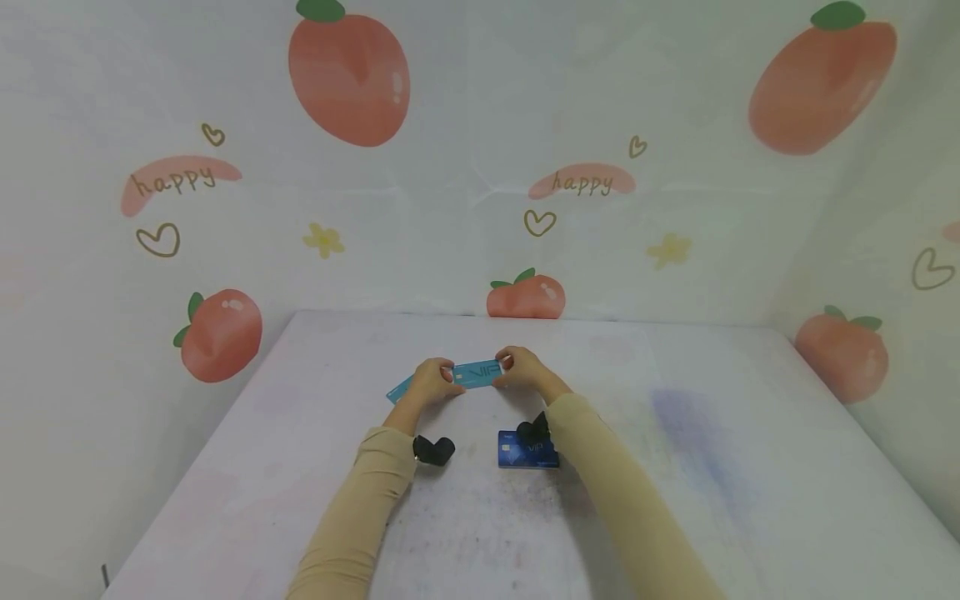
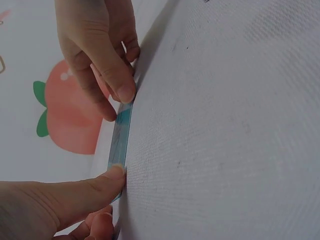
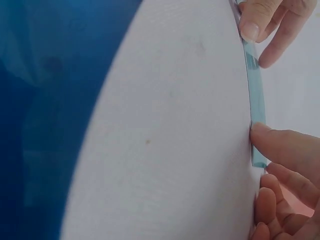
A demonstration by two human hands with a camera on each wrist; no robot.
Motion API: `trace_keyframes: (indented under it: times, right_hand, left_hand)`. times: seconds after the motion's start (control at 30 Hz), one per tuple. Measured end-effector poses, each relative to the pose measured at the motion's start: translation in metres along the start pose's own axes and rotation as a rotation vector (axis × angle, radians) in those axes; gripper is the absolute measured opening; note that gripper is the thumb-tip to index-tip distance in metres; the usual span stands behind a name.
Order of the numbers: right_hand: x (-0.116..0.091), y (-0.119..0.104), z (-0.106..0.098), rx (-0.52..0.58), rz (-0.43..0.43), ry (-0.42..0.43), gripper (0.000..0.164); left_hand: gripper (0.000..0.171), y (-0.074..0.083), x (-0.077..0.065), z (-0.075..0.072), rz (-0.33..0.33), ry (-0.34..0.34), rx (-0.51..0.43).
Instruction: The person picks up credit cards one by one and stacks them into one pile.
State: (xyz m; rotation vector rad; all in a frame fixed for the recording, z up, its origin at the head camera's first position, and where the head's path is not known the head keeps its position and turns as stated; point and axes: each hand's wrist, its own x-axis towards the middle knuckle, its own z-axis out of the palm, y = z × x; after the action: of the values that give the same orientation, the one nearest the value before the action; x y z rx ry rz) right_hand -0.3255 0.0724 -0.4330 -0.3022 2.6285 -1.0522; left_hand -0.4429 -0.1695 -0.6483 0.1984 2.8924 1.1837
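Observation:
A light-blue VIP card (image 1: 477, 374) is held between both hands near the far middle of the table, at or just above its surface; I cannot tell which. My left hand (image 1: 431, 382) grips its left end, thumb on the near edge. At the other end, my right hand (image 1: 525, 371) pinches the card with thumb and fingers. Both thumbs show on the card (image 2: 120, 135) in the left wrist view. A second light-blue card (image 1: 400, 389) lies partly hidden behind my left hand. Below my right wrist, a dark-blue VIP card (image 1: 517, 454) rests on the table.
The table (image 1: 712, 517) has a white cloth with purple-blue smudges to the right. Patterned white fabric (image 1: 450, 167) with printed peaches rises behind and at both sides. A black wrist device (image 1: 435, 451) sits at the left wrist, another (image 1: 533, 429) over the dark-blue card.

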Motion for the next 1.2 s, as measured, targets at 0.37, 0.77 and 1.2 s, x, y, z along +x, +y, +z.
trace_keyframes:
  times: [0.37,0.77,1.2]
  right_hand:
    - [0.0,0.001,0.0,0.049,0.023,0.012,0.048]
    - [-0.004,-0.002,0.002,0.063,0.043,0.041,0.05]
    - [-0.015,-0.004,-0.009,0.046,-0.021,0.053,0.055]
  left_hand:
    - [0.053,0.183,-0.126,-0.097,-0.129,-0.037,-0.017]
    - [0.052,0.209,-0.146,-0.103,-0.163,0.011,-0.04]
    - [0.057,0.213,-0.151,-0.102,-0.138,0.027,-0.088]
